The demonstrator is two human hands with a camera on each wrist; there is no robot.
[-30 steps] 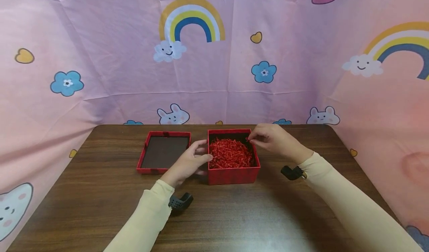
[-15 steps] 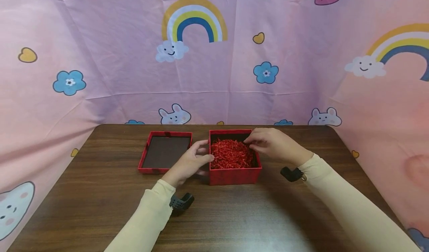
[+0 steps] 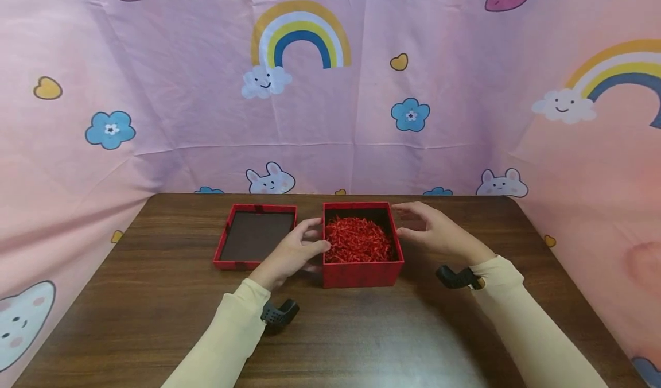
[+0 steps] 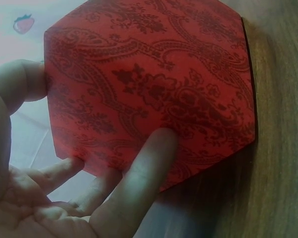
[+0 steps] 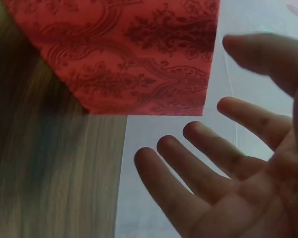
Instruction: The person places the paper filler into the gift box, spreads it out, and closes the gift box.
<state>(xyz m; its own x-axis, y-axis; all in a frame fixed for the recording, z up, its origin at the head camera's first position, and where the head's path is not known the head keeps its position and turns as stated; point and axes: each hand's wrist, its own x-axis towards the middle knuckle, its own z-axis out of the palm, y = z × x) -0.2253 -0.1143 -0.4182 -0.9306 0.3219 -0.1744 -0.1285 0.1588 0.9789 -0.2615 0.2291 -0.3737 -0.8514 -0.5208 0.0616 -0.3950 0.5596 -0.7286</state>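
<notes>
A red box [image 3: 362, 274] with a dark interior stands on the table, filled with red shredded paper [image 3: 358, 240]. My left hand [image 3: 292, 251] is at the box's left side. Its thumb touches the upper edge, and its spread fingers [image 4: 154, 153] rest on the dark-patterned red wall. To the right of the box, my right hand [image 3: 439, 231] has its fingers spread and relaxed, holding nothing. In the right wrist view its fingertips [image 5: 144, 156] are apart from the patterned wall.
Left of the box lies a shallow red lid [image 3: 255, 236], its dark inside facing up, partly overlapped by my left hand. All of this is on a brown wooden table [image 3: 330, 330]. A pink printed cloth [image 3: 320, 112] hangs behind and at both sides.
My right hand has drawn back from over the box's far right corner to outside its right wall, and its bunched fingers have spread. My left hand stays at the box's left side.
</notes>
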